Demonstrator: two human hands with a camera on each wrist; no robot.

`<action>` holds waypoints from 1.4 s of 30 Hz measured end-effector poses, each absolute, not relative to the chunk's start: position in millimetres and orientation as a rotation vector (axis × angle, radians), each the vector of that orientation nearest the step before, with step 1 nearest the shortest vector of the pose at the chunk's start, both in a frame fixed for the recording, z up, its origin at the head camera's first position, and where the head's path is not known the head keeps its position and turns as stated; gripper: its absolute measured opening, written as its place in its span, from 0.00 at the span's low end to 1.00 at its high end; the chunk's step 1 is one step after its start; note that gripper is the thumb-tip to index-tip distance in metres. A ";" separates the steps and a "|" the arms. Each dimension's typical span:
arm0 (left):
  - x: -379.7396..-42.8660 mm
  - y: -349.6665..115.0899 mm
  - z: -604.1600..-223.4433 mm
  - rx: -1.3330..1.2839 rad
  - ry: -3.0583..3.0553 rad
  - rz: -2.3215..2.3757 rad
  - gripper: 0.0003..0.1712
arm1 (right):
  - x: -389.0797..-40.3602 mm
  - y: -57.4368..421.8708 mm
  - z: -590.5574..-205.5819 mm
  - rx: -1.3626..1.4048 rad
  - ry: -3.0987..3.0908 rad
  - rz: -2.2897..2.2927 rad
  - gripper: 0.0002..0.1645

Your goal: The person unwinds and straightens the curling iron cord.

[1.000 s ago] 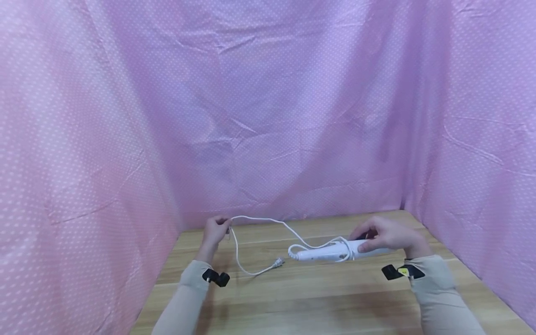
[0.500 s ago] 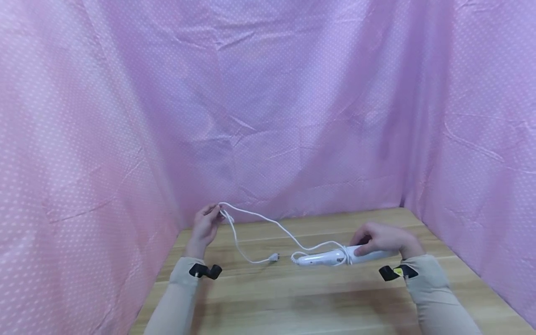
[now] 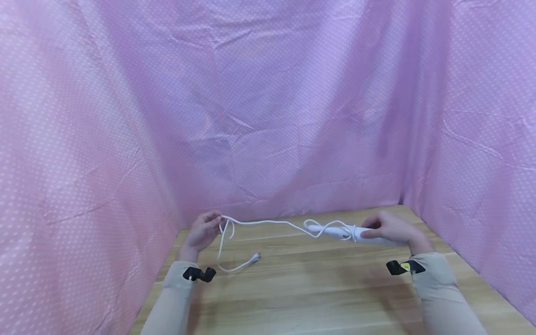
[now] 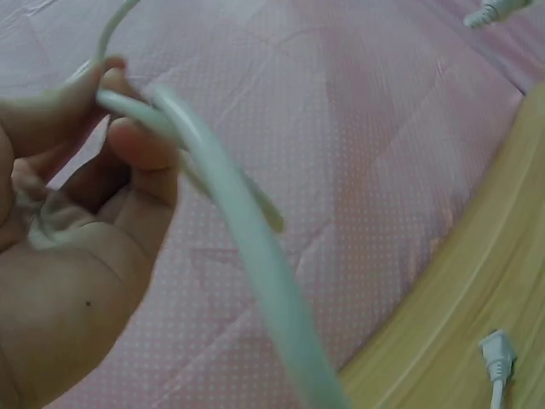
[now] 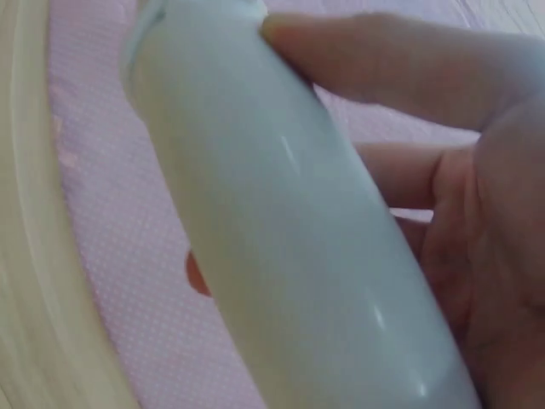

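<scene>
two hands on it: low left of centre in the head view, our left hand (image 3: 203, 231) pinches the white cord (image 3: 268, 222); lower right, our right hand (image 3: 393, 228) has its fingers curled round the white wand-like device (image 5: 264, 196), with cord looped about it. we'd want that grip firm, ease the cord gently so it doesn't snag, and mind the loose plug (image 3: 254, 257), lower centre.

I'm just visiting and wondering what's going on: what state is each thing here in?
left hand: pinching the cord
right hand: gripping the white device
white device: held, unplugged
cord: partly looped round the white device, not taut
plug: loose, in no socket
pink cloth: hung up, creased
</scene>
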State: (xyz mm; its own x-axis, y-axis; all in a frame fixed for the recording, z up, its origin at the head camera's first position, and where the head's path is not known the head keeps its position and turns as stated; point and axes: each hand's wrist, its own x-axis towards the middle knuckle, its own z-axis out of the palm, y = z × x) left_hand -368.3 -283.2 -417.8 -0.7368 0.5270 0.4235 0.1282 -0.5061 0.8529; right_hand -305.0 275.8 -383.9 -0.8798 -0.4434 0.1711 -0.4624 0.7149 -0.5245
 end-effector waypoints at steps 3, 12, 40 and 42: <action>-368.1 -288.2 -424.6 1.061 1.550 2.069 0.28 | -303.1 279.4 -377.6 0.611 -2.835 0.678 0.13; -361.5 -276.9 -433.7 0.839 2.132 1.408 0.14 | -300.5 282.2 -362.3 0.556 -2.675 0.938 0.16; -388.1 -280.4 -452.6 -0.218 2.333 2.235 0.12 | -280.4 265.9 -355.5 1.390 -2.568 0.889 0.13; -387.0 -280.2 -447.5 -0.221 2.237 2.343 0.10 | -281.7 265.8 -358.2 1.482 -2.588 1.009 0.13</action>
State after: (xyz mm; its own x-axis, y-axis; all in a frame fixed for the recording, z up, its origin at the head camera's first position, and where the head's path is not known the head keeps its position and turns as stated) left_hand -387.0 -280.2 -447.5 -0.9853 -0.1692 -0.0254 -0.0175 -0.0480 0.9987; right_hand -281.7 265.8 -358.2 -0.5568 -0.7760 0.2963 -0.7717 0.3513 -0.5302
